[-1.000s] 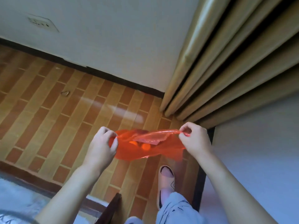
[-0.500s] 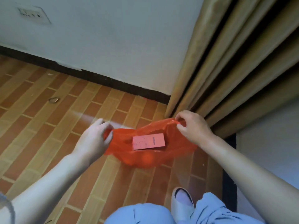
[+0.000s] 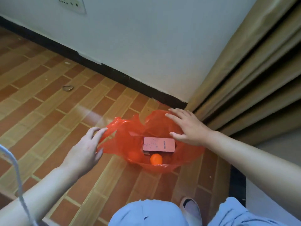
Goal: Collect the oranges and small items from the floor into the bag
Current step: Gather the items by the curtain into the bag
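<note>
Spreading the mouth of the bag on the floor, by the look of it, so the load sits open for more. Left hand pinching the loose near-side edge of the red plastic, fingers curled round the film, grip closed on it. Right hand flat and spread, fingers straight, resting on or just above the far rim, holding nothing.

Counted inside the bag, between the two grips:
- one pink box, flat, lettering up, just beside the right thumb
- one orange plainly seen, nearer than the box
- one more round orange shape under the film, to the left of the first, probably a second orange, though veiled by the plastic
- something small and dark at the box's near corner, too small to name

Outside the bag: one small curved scrap on the floor, well apart from the left grip, up and to the left, towards the skirting. Possibly an item yet to be collected; hard to tell what it is. A few pale flecks farther off, too small to judge.

Next move, as a guess: freeing one hand, reaching out to that scrap, and bringing it back over the open mouth. Needs the bag left standing open, or kept pinched by the left grip, so the thin film does not fold over the box and oranges
</note>
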The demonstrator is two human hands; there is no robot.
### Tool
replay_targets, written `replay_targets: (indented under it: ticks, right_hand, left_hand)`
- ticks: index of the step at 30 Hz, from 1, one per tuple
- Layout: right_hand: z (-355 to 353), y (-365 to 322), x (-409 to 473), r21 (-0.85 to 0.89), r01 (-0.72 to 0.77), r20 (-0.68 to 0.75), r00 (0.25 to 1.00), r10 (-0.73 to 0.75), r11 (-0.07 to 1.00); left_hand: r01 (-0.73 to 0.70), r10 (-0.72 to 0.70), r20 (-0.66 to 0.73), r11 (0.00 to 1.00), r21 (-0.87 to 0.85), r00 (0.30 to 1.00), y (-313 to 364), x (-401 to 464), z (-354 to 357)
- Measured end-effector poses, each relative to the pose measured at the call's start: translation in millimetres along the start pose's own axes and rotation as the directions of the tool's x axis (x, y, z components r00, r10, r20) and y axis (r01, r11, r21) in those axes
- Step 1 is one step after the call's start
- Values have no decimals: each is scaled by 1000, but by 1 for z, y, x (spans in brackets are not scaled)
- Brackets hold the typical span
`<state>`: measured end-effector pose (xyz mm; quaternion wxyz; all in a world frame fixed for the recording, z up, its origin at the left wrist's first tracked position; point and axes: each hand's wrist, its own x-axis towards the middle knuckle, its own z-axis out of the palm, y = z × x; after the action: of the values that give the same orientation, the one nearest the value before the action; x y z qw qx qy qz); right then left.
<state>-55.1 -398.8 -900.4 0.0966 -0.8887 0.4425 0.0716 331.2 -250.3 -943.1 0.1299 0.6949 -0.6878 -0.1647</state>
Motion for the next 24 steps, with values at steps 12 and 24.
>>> replay_targets:
  ticks: [12,24]
  right_hand:
    - [78,-38,61,-104,31,50,998,-26,994]
    - [158,43,50,-62,-176,94,979,181,982]
  left_hand:
    - [-128,133,-60,988,81,989,8,28,5]
    - [86,-163,220,943,321,962,-7,30,21]
